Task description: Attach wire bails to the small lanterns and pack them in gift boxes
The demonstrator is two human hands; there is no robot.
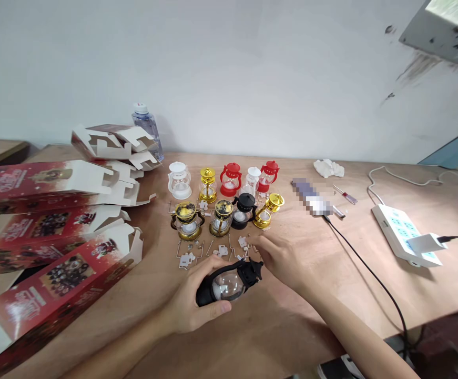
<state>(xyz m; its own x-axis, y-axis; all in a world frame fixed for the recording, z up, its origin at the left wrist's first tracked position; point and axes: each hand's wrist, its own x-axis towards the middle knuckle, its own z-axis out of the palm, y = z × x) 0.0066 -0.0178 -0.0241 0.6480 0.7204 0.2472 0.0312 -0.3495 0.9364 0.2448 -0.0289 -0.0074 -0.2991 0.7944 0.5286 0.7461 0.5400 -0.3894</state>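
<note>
A small black lantern [229, 284] with a clear globe lies tilted in my left hand [191, 302], whose fingers and thumb wrap its base. Its cap points to the right. Beside that cap, my right hand [282, 260] is closed with curled fingers; whatever is between the fingertips is hidden. Just beyond both hands, small white plates [187, 260] and bent wire handles [232, 243] lie on the table. Behind them stand a bronze lantern [186, 223], another black lantern [243, 211], a tilted gold lantern [268, 210], a white lantern [180, 181] and a red lantern [231, 180], among others.
Red printed boxes [67, 268] with open flaps fill the left side, near a water bottle [146, 129]. To the right are a blurred phone-like object [311, 197] with a black cable, a screwdriver [347, 196], crumpled tissue [328, 168] and a white power strip [400, 231].
</note>
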